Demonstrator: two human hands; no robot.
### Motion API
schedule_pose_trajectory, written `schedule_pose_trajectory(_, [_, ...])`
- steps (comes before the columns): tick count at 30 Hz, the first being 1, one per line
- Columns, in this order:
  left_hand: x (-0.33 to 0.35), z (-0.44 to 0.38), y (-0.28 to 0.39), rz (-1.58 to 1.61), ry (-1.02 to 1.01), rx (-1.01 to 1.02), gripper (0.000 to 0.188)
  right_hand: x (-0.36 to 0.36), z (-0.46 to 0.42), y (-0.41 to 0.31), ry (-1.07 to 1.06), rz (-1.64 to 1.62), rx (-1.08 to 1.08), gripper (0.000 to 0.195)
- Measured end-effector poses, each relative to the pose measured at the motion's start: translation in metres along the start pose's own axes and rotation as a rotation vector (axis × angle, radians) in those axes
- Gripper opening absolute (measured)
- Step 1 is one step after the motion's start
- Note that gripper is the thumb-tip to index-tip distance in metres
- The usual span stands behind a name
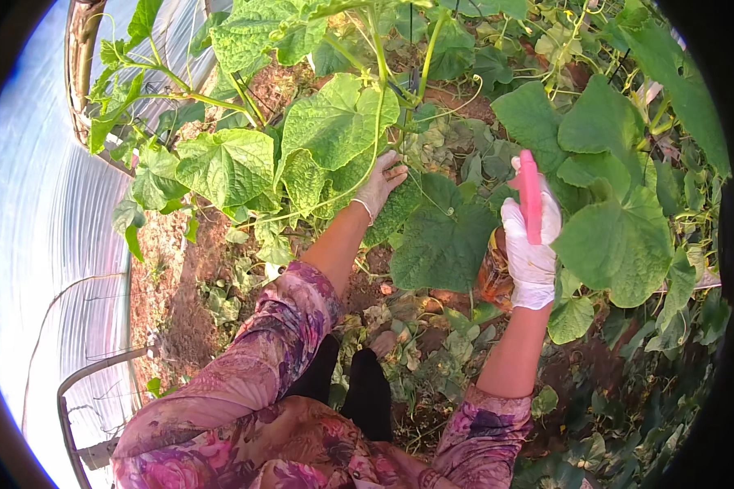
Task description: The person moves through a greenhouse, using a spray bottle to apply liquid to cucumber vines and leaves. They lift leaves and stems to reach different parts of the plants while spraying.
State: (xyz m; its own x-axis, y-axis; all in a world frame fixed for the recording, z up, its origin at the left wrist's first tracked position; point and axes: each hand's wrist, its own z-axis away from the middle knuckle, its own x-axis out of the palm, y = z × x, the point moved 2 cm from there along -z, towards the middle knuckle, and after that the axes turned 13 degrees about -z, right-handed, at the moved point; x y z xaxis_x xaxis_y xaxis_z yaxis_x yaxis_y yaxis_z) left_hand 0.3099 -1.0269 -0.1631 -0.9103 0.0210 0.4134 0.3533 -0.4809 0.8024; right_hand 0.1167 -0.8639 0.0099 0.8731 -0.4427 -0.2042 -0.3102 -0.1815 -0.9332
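My left hand (380, 185), in a thin white glove, reaches in among the leaves of a cucumber-like vine. Its fingers lie against a dark green leaf (397, 208) below a larger, sunlit leaf (342, 119). Whether they pinch the leaf or a stem is hidden. A white glove also covers my right hand (533, 257), which is wrapped around the neck of a spray bottle (495, 272). Its pink trigger head (530, 198) points up and away from me. The bottle's body looks orange-brown and is partly covered by the hand and a broad leaf (443, 244).
Clear plastic sheeting (55, 257) of a greenhouse curves along the left, with a wooden post (84, 58) and a bent frame bar (64, 415). An upright vine stem (379, 49) rises ahead. Big leaves (615, 244) crowd my right forearm. Dry leaves litter the soil (183, 299).
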Motion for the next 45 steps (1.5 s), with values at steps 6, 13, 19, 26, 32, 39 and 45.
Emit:
schedule_pose_trajectory(6, [0.006,0.013,0.012,-0.28,0.02,0.033,0.031,-0.04,0.012,-0.016,0.044,-0.119,0.023,0.051])
schedule_pose_trajectory(13, [-0.008,0.009,0.01,-0.336,-0.132,0.043,0.029,-0.051,0.019,-0.026,0.087,-0.055,0.004,0.039])
schedule_pose_trajectory(19, [-0.038,0.007,-0.008,-0.133,-0.106,0.039,0.014,-0.051,0.031,-0.027,0.041,-0.003,-0.08,0.042])
schedule_pose_trajectory(26, [-0.015,0.008,-0.018,0.076,0.035,0.144,0.008,-0.044,0.025,-0.028,-0.01,-0.122,-0.039,0.056])
schedule_pose_trajectory(32, [-0.03,0.015,-0.016,0.015,0.029,0.172,0.018,-0.031,0.023,-0.041,-0.011,-0.168,0.108,0.055])
schedule_pose_trajectory(39, [-0.023,0.047,-0.013,-0.861,-0.014,-0.18,0.043,-0.033,0.031,-0.039,0.024,-0.174,0.067,0.054])
schedule_pose_trajectory(45, [0.027,0.122,0.048,-1.146,-0.326,0.382,0.04,-0.029,0.026,-0.049,0.006,-0.07,0.062,0.052])
